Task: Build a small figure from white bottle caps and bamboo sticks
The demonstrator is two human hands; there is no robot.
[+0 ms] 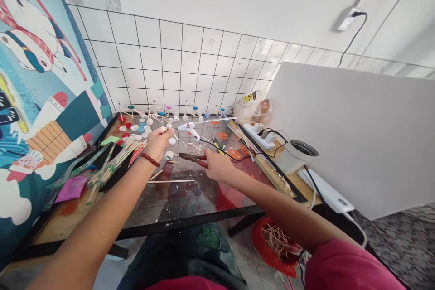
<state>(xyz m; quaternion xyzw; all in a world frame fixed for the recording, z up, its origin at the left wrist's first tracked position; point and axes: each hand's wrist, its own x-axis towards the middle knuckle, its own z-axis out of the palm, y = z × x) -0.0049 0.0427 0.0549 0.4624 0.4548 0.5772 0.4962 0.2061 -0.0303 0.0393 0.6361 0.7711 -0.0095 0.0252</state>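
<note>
Low at the front, under the table edge, a red basket [272, 253] filled with wooden sticks is seen. Above it, on the glass tabletop [176, 206], a long stick [171, 181] lies flat, just in front of both hands. The right hand [216, 166] is rested on the glass with its fingers closed around the red handles of the pliers [193, 158], whose dark nose is pointed left. The left hand [158, 139], raised a little above the glass, is closed in a pinch on a short stick [169, 130]. Just beyond the fingertips a white glue gun [189, 129] is laid, and white, red and blue bottle caps [137, 129] are scattered to its left, near the tiled wall [176, 63].
</note>
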